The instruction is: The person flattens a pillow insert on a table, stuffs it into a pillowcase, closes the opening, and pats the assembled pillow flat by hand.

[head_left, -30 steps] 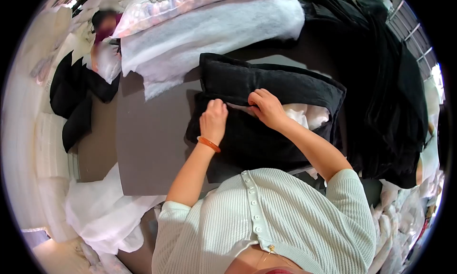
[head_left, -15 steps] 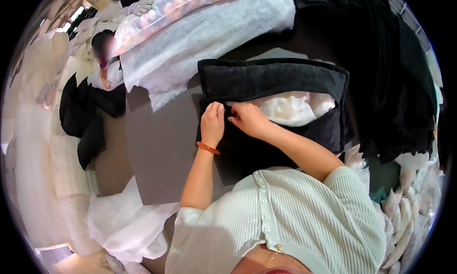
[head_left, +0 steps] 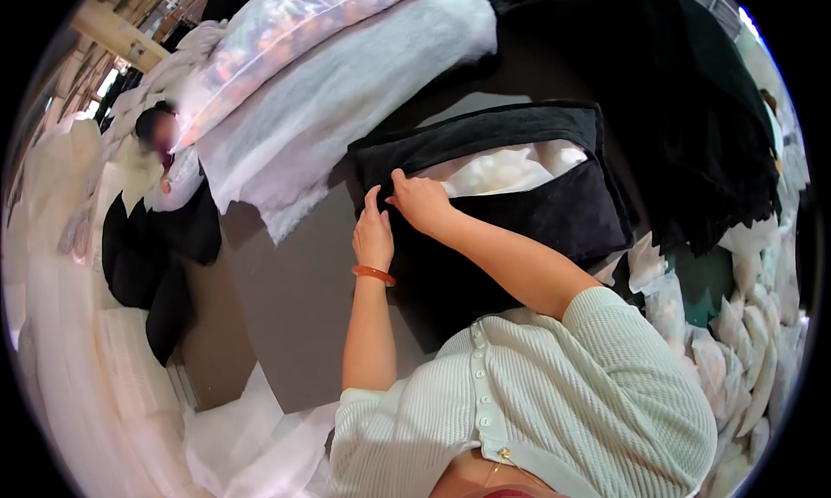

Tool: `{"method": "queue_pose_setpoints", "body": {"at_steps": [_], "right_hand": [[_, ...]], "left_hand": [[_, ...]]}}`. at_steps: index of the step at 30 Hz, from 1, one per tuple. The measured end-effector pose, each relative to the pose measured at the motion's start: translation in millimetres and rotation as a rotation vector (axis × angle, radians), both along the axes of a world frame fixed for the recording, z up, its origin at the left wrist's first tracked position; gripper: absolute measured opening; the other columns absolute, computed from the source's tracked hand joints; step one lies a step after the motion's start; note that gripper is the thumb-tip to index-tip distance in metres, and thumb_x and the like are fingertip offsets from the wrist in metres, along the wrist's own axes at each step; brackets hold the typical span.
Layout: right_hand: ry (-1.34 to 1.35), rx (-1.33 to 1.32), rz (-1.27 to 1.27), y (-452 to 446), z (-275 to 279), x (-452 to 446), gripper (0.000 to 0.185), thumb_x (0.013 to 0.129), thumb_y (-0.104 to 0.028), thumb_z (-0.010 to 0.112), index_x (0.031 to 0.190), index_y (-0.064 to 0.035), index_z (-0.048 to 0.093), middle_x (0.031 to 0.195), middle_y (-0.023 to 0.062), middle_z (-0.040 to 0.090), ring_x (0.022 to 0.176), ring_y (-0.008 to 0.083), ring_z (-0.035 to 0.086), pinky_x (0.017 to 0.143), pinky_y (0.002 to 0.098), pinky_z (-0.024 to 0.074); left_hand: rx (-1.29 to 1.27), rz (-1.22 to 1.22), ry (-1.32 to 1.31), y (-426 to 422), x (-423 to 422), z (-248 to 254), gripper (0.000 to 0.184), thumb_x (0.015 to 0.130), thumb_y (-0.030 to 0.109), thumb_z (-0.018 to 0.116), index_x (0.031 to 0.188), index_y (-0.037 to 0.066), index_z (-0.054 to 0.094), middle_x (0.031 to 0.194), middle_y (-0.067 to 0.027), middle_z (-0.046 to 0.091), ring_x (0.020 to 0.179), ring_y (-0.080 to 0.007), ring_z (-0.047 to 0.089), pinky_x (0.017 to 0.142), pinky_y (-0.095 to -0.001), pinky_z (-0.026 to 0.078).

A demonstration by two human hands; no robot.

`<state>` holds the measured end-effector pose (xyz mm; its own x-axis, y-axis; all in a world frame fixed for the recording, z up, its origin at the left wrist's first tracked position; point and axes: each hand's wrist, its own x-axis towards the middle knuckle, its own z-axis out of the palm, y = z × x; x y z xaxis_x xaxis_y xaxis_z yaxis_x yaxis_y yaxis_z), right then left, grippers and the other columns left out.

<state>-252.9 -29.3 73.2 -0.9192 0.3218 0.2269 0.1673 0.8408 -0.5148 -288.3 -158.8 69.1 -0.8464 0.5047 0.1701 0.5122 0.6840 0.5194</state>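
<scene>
A black fabric cover [head_left: 554,208] lies on the grey table, its long opening showing white filling [head_left: 502,169] inside. At the left end of that opening, my right hand [head_left: 418,202] is closed on the cover's edge, thumb and fingers bent together. Just left of it, my left hand [head_left: 374,237], with an orange bangle at the wrist, is at the cover's left edge with its fingertips pinching the black fabric. The two hands nearly touch. What lies between the fingertips is too small to make out fully.
White batting [head_left: 346,100] and a clear bag of colourful pieces [head_left: 286,39] lie at the upper left of the grey table [head_left: 286,325]. Black fabric [head_left: 684,117] is heaped at right. Black pieces [head_left: 147,264] lie far left, near another person [head_left: 158,134]. White bags stand lower right.
My right hand has moved left along the opening towards my left hand, and more white filling shows. The view has turned, so the cover and table appear tilted differently.
</scene>
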Motion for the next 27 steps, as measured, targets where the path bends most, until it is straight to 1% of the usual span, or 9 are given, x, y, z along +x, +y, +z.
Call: {"method": "queue_pose_setpoints", "body": {"at_steps": [5,7,10,17,21,23,24,26,27], "right_hand": [[0.059,0.123,-0.050,-7,-9,-8,0.027,0.086,-0.028,0.065,0.088,-0.0052,0.050,0.067,0.0155,0.066,0.064,0.0333,0.067,0.056,0.0419,0.0521],[0.054,0.129,-0.050,-8,-6,-7,0.023,0.083,-0.024,0.065,0.089,-0.0059,0.052,0.068,0.0142,0.067,0.066,0.0311,0.068,0.057,0.0396,0.0532],[0.067,0.115,-0.045,-11,-3,-5,0.020,0.080,-0.021,0.065,0.089,-0.0065,0.055,0.069,0.0130,0.068,0.066,0.0289,0.069,0.057,0.0376,0.0540],[0.137,-0.015,-0.100,-10,2,-5,0.010,0.076,-0.014,0.064,0.078,-0.0055,0.060,0.069,0.0164,0.066,0.067,0.0345,0.067,0.062,0.0437,0.0528],[0.193,-0.039,-0.085,1,8,3,0.010,0.076,-0.013,0.063,0.075,-0.0045,0.059,0.069,0.0179,0.065,0.070,0.0369,0.066,0.065,0.0462,0.0517],[0.222,-0.058,-0.107,6,9,15,0.011,0.076,-0.014,0.064,0.074,-0.0049,0.058,0.071,0.0172,0.065,0.071,0.0371,0.065,0.066,0.0477,0.0505],[0.207,-0.051,-0.115,14,10,22,0.015,0.079,-0.018,0.067,0.080,-0.0057,0.058,0.072,0.0157,0.064,0.072,0.0361,0.064,0.064,0.0474,0.0488],[0.191,-0.173,-0.136,24,13,34,0.018,0.080,-0.019,0.069,0.078,-0.0045,0.059,0.070,0.0152,0.064,0.071,0.0360,0.063,0.063,0.0466,0.0477],[0.189,-0.176,-0.141,24,16,37,0.018,0.080,-0.019,0.069,0.078,-0.0045,0.059,0.070,0.0152,0.064,0.071,0.0360,0.063,0.063,0.0466,0.0477]], "left_hand": [[-0.106,0.035,0.062,5,3,11,0.042,0.087,0.008,0.061,0.125,0.016,0.047,0.104,-0.0147,0.061,0.093,-0.0383,0.061,0.074,-0.0482,0.050],[-0.044,-0.039,0.285,4,-8,8,0.038,0.080,0.004,0.066,0.114,0.013,0.052,0.103,-0.0113,0.056,0.097,-0.0340,0.056,0.078,-0.0450,0.049],[0.066,-0.120,0.332,4,-18,3,0.034,0.075,-0.001,0.069,0.105,0.009,0.056,0.104,-0.0100,0.054,0.102,-0.0311,0.052,0.083,-0.0419,0.047],[0.164,-0.134,0.293,5,-21,-4,0.030,0.074,-0.001,0.069,0.100,0.007,0.056,0.101,-0.0094,0.054,0.099,-0.0314,0.053,0.084,-0.0417,0.045],[0.188,-0.067,0.234,1,-22,-9,0.019,0.079,0.005,0.069,0.091,0.006,0.054,0.095,-0.0084,0.056,0.093,-0.0314,0.054,0.079,-0.0416,0.045],[0.146,0.015,0.236,-7,-20,-20,0.018,0.084,0.012,0.067,0.082,0.005,0.051,0.087,-0.0096,0.055,0.088,-0.0317,0.055,0.073,-0.0425,0.043],[0.149,0.019,0.243,-15,-24,-33,0.018,0.084,0.012,0.067,0.082,0.005,0.051,0.087,-0.0096,0.055,0.088,-0.0317,0.055,0.073,-0.0425,0.043],[0.154,0.125,0.299,-32,-31,-58,0.020,0.084,0.013,0.067,0.081,0.004,0.050,0.085,-0.0103,0.055,0.087,-0.0325,0.054,0.073,-0.0426,0.043],[0.094,0.225,0.049,-35,-22,-40,0.016,0.083,0.013,0.068,0.091,0.006,0.056,0.096,-0.0096,0.059,0.095,-0.0329,0.056,0.080,-0.0403,0.045]]}}
